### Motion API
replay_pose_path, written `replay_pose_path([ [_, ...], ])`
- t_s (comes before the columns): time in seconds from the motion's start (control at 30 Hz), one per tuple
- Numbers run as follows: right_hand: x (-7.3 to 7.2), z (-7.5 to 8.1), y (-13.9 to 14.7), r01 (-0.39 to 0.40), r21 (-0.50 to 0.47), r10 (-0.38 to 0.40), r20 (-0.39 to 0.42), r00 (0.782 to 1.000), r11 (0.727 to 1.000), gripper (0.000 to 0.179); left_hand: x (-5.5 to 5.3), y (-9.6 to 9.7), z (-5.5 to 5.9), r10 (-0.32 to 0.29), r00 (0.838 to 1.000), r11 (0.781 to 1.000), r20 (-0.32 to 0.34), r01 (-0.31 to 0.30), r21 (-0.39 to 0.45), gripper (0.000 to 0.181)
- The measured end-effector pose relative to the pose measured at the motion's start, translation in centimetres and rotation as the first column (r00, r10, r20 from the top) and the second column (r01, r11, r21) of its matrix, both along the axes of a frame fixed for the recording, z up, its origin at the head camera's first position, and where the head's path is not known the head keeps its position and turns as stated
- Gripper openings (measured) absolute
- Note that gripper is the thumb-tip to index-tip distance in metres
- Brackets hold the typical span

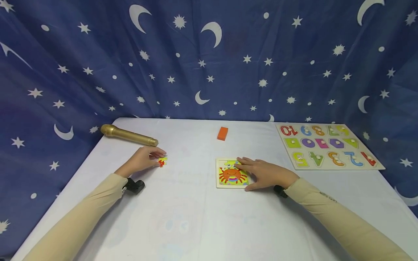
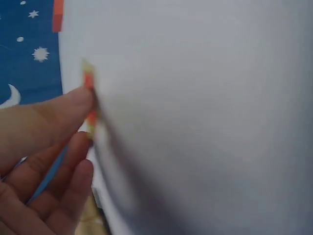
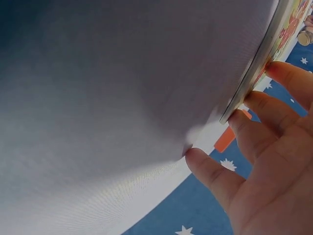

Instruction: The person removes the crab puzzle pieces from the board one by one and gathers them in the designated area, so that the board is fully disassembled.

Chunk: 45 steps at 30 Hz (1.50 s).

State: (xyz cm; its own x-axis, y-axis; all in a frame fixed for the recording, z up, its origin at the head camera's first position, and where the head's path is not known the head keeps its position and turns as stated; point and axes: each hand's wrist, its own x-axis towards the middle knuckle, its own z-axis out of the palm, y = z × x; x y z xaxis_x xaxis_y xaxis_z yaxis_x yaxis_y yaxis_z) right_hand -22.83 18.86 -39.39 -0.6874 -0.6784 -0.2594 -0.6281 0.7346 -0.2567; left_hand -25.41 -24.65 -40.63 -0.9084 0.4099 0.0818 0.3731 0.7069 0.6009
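Between its thumb and fingers, my left hand (image 1: 143,158) pinches a small yellow-and-red jigsaw piece (image 1: 162,162), close over the table on the left. The left wrist view has this jigsaw piece (image 2: 89,78) edge-on past the thumb tip. Toward the middle lies a square crab puzzle (image 1: 232,174) in a pale wooden frame. My right hand (image 1: 266,174) rests over its right side with fingers spread, hiding that edge. Seen from the right wrist, several fingertips (image 3: 237,117) touch the crab puzzle (image 3: 288,29), while another fingertip rests at the white cloth beside it.
A gold microphone (image 1: 128,135) lies at the back left, just behind my left hand. An orange block (image 1: 222,133) sits at the back middle. The number-and-shape peg board (image 1: 326,145) occupies the back right. A blue star-and-moon curtain (image 1: 235,72) stands behind the white-covered table (image 1: 196,221).
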Motion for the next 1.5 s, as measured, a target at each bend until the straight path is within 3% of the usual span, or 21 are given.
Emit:
replay_pose_path([
  [0.17,0.0,-0.1,-0.1,-0.003,0.002,0.003,-0.009,1.0,1.0,0.089,-0.2,1.6,1.5,-0.031,1.0,0.998,-0.004,0.031,-0.048,0.037],
  [0.33,0.1,-0.1,0.0,0.001,-0.002,-0.001,-0.01,1.0,1.0,0.089,-0.3,6.8,2.8,-0.074,0.997,0.997,0.009,0.074,-0.029,0.035],
  [0.53,0.1,0.2,0.2,0.019,-0.024,-0.02,-0.036,0.999,1.0,0.095,-0.4,13.8,2.8,-0.137,0.989,0.989,0.062,0.14,-0.053,0.034],
  [0.77,-0.3,-0.1,0.8,0.075,-0.013,-0.075,-0.064,0.995,0.997,0.103,-0.9,18.9,2.0,-0.163,0.98,0.98,0.111,0.174,-0.095,0.033],
  [1.0,-0.1,-0.1,0.8,0.062,-0.019,-0.063,-0.051,0.997,0.998,0.097,-0.9,21.1,1.1,-0.153,0.978,0.978,0.14,0.17,-0.121,0.034],
  [1.5,-0.1,-0.2,0.8,0.052,-0.011,-0.053,-0.06,0.997,0.999,0.092,-1.0,22.2,1.0,-0.125,0.984,0.987,0.124,0.136,-0.085,0.026],
])
